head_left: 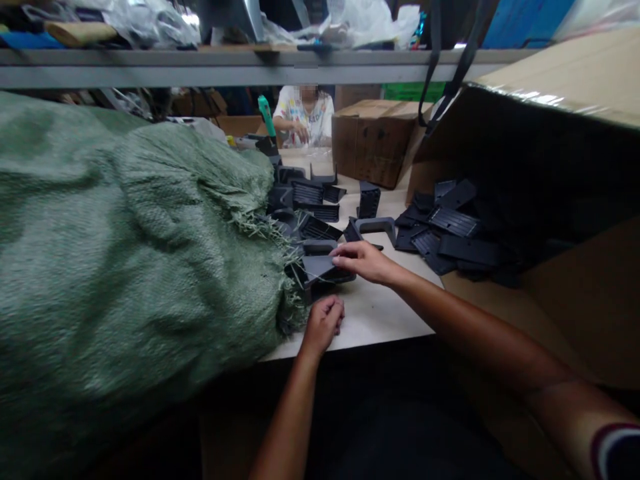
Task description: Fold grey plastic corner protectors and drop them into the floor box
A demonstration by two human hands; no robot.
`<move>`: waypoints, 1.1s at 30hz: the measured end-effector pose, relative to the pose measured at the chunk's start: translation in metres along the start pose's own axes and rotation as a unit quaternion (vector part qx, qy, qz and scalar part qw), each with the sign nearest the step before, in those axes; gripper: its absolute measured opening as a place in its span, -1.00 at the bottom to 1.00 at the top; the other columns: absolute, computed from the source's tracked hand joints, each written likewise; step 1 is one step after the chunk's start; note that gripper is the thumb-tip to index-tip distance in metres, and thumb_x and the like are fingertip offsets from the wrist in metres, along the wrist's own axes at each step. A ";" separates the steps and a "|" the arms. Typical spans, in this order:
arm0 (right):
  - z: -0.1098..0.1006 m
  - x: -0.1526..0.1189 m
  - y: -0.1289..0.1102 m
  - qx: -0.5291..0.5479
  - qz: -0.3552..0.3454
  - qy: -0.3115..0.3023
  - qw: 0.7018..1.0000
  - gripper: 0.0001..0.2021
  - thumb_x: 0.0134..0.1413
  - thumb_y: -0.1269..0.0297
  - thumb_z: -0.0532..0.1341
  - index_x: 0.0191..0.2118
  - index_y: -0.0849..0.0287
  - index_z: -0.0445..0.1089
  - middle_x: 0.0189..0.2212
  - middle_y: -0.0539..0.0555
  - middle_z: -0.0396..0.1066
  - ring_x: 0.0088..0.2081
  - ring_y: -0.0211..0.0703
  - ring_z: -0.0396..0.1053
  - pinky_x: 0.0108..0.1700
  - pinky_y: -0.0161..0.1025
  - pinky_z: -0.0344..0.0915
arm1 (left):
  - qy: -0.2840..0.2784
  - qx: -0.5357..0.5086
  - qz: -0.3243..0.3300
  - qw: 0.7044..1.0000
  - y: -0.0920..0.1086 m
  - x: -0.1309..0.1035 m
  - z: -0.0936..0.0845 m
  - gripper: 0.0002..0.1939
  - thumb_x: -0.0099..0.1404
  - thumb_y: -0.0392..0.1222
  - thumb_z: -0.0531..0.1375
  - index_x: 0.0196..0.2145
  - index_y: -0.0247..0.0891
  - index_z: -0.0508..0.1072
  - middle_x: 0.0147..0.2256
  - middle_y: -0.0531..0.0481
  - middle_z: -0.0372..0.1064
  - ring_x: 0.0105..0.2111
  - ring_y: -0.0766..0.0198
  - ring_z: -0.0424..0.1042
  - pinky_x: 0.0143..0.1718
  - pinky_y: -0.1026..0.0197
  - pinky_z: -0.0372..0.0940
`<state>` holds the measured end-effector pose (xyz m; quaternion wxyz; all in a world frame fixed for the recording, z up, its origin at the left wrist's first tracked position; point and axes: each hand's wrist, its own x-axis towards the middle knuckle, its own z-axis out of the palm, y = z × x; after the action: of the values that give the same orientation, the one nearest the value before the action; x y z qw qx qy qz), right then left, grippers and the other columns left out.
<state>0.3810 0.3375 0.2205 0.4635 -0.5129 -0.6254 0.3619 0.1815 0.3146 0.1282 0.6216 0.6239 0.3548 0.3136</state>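
My right hand [364, 262] reaches in from the right, thumb and fingers pinched on the near edge of a black plastic part [318, 268]. That part has a flat, angled face and lies at the mouth of a green woven sack [200, 287]. Just below it, my left hand [325, 322] rests on the pale tabletop [387, 312] near the front edge. Its fingers are curled in, and nothing shows in them. More black plastic parts, some ribbed [320, 228] and one shaped like an open frame [376, 225], lie beyond my right hand.
An open cardboard box [565, 307] on the right holds several flat black pieces [455, 223]. A closed carton [373, 143] stands farther back. A shelf [250, 75] crosses above, with black straps [453, 80] hanging down. Another person [311, 123] sits opposite, near a teal-handled tool [267, 115].
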 end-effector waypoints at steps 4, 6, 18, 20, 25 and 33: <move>-0.003 -0.055 0.018 0.083 0.028 -0.014 0.996 -0.60 0.16 0.03 0.36 -0.02 0.23 0.58 -0.34 0.06 0.55 -0.41 -0.22 0.41 -0.36 -0.28 0.35 | 0.009 0.027 -0.005 1.000 -0.005 -0.015 0.000 -0.56 0.34 0.20 0.22 -0.45 -0.23 0.34 -0.57 0.16 0.15 -0.61 0.42 0.17 -0.59 0.36 0.11; -0.004 -0.082 0.029 0.134 0.056 -0.005 0.989 -0.62 0.15 0.05 0.39 -0.02 0.20 0.57 -0.35 0.04 0.53 -0.40 -0.22 0.41 -0.34 -0.27 0.36 | 0.017 0.040 -0.017 0.999 -0.004 -0.025 -0.003 -0.56 0.33 0.20 0.23 -0.45 -0.24 0.36 -0.56 0.14 0.18 -0.60 0.40 0.20 -0.58 0.35 0.12; 0.039 -0.109 0.072 0.003 0.002 0.039 0.999 -0.86 0.27 0.33 0.22 -0.11 0.09 0.50 -0.23 0.05 0.55 -0.21 -0.06 0.49 -0.13 -0.17 0.37 | 0.239 0.003 -0.011 0.971 0.027 -0.074 -0.065 -0.64 0.23 0.14 0.29 -0.40 -0.23 0.42 -0.60 0.11 0.31 -0.61 0.27 0.34 -0.43 0.14 0.40; 0.046 -0.103 0.073 -0.016 -0.009 0.024 1.000 -0.86 0.26 0.36 0.23 -0.12 0.07 0.50 -0.22 0.05 0.56 -0.20 -0.04 0.49 -0.11 -0.17 0.35 | 0.289 0.010 0.040 0.956 0.035 -0.083 -0.075 -0.66 0.24 0.11 0.27 -0.42 -0.24 0.44 -0.61 0.10 0.31 -0.60 0.25 0.37 -0.40 0.11 0.43; 0.058 -0.090 0.070 -0.074 -0.019 -0.002 0.997 -0.81 0.25 0.41 0.23 -0.08 0.01 0.49 -0.15 0.04 0.58 -0.15 -0.01 0.49 -0.07 -0.15 0.34 | 0.433 0.024 0.136 0.891 0.047 -0.092 -0.095 -0.77 0.20 -0.02 0.20 -0.45 -0.24 0.39 -0.67 0.15 0.26 -0.68 0.28 0.31 -0.53 0.14 0.40; 0.072 -0.075 0.061 -0.140 -0.042 -0.033 0.989 -0.77 0.27 0.41 0.22 -0.01 0.01 0.49 -0.05 0.06 0.58 -0.05 0.03 0.50 -0.01 -0.15 0.30 | 0.578 0.026 0.171 0.797 0.041 -0.092 -0.118 -0.86 0.17 -0.08 0.11 -0.45 -0.19 0.31 -0.73 0.24 0.14 -0.80 0.33 0.12 -0.74 0.18 0.31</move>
<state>0.3346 0.2788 0.1256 0.3814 -0.5336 -0.7057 0.2680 0.0346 0.3044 0.1776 0.2206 0.3927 0.5440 0.7080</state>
